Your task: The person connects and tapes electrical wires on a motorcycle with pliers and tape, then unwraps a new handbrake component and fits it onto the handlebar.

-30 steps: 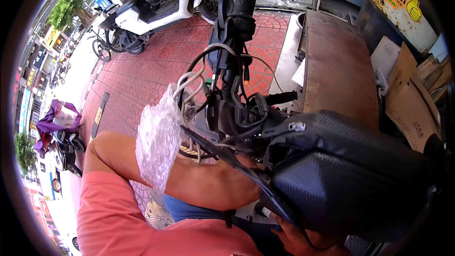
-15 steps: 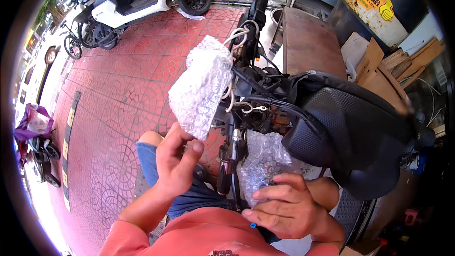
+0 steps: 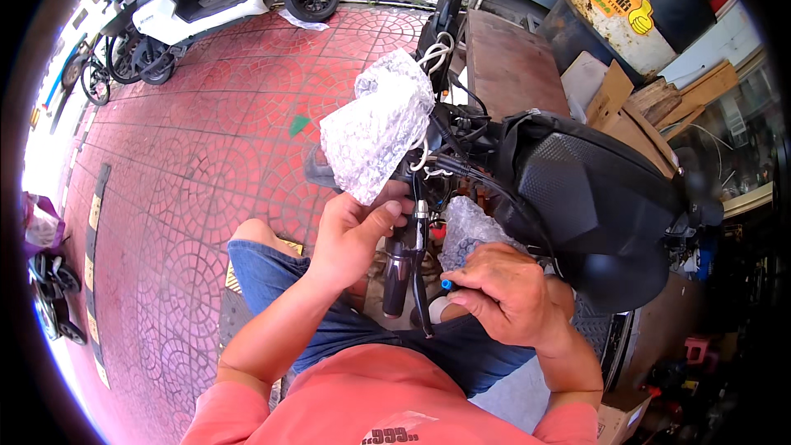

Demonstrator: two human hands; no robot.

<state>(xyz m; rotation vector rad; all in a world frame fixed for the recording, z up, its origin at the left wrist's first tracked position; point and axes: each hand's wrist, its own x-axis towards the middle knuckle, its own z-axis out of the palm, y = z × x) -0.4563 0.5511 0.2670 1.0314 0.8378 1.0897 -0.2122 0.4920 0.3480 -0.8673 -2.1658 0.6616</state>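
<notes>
My left hand (image 3: 356, 235) is curled beside the handlebar grip (image 3: 397, 284), at the lower tip of a bubble-wrapped bundle (image 3: 379, 128). Its thumb lies over bent fingers, partly hidden behind the wrap, so what they hold cannot be made out. My right hand (image 3: 511, 290) is closed around a slim dark thing with a blue end (image 3: 447, 284), mostly covered by the fingers. A second bubble-wrapped bundle (image 3: 478, 231) sits just beyond that hand. Between my hands a black lever (image 3: 420, 264) runs beside the grip.
The two-wheeler's black textured seat or cover (image 3: 585, 198) fills the right. Behind it stand a brown board (image 3: 517, 58), a rusty drum (image 3: 614, 25) and wood scraps (image 3: 684, 107). A white scooter (image 3: 198, 12) is parked on red paving (image 3: 189, 181) at the far left.
My left hand has shifted right, closer to the handlebar. My right hand has come up off the lower bundle, its spread fingers now closed around the blue-ended thing. The whole view has shifted slightly.
</notes>
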